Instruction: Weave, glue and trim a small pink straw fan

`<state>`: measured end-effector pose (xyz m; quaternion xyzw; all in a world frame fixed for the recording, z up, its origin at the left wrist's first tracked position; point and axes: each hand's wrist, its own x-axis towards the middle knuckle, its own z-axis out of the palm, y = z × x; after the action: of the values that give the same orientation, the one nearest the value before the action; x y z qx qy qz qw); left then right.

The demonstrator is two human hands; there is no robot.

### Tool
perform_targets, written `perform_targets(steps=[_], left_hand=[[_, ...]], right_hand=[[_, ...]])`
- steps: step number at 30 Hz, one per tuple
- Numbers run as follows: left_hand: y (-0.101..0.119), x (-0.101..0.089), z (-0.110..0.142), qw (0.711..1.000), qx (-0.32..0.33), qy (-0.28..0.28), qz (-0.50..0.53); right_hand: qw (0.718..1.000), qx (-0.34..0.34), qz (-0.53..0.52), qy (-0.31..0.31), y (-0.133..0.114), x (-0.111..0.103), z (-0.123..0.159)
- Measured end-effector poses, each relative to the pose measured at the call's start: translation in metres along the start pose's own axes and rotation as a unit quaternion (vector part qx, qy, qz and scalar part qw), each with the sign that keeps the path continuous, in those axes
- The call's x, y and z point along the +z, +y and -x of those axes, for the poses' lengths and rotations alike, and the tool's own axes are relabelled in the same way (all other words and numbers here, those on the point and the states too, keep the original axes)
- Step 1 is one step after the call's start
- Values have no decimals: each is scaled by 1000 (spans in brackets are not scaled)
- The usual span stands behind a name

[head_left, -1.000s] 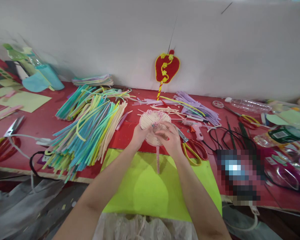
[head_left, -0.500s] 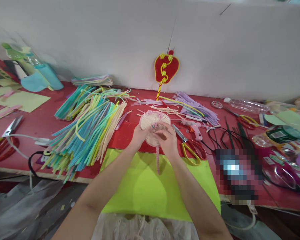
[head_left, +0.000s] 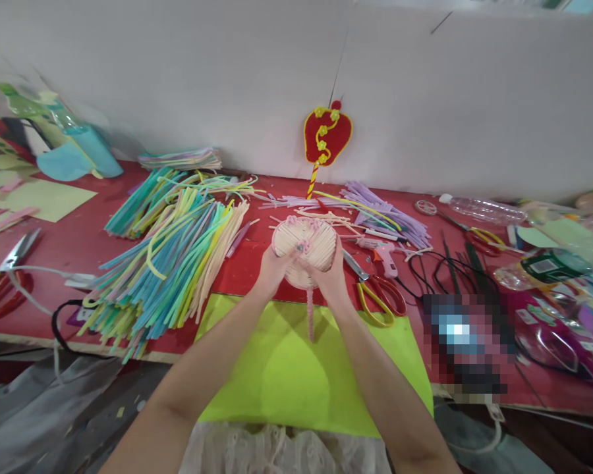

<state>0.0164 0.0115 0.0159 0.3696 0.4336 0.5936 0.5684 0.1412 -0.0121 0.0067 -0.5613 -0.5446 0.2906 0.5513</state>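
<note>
Between my two hands is a round fan [head_left: 306, 236] made of cream and pink pipe cleaners, its pink handle [head_left: 311, 316] pointing down toward me. Small pink flowers sit along its top edge and near the middle. My left hand [head_left: 275, 265] grips the fan's left edge, thumb on the front. On the other side, my right hand [head_left: 330, 273] holds the lower right edge, its thumb also lying across the face. The fingers behind the fan are hidden. Below it lies a bright yellow-green sheet [head_left: 277, 368].
Bundles of coloured pipe cleaners [head_left: 172, 257] lie left, purple ones [head_left: 388, 214] behind right. Scissors [head_left: 380, 296] and a pink glue gun [head_left: 384, 255] lie just right of the fan. A red fan [head_left: 327, 137] leans on the wall. Bottles [head_left: 548, 266] and cables crowd the right side.
My right hand has moved from the fan's middle, where its fingers were at the central flower, to the lower right edge. My left hand stays on the left edge.
</note>
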Motion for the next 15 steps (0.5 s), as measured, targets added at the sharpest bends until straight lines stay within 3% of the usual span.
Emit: perform_targets(steps=[3, 10, 15], left_hand=[[0, -1, 0, 1000, 0, -4, 6], [-5, -2, -4, 998, -38, -8, 50], [-1, -4, -7, 996, -55, -64, 10]], right_hand=[[999, 26, -19, 1, 2, 1, 1], [1000, 4, -11, 22, -4, -3, -1], [999, -19, -7, 29, -6, -5, -2]])
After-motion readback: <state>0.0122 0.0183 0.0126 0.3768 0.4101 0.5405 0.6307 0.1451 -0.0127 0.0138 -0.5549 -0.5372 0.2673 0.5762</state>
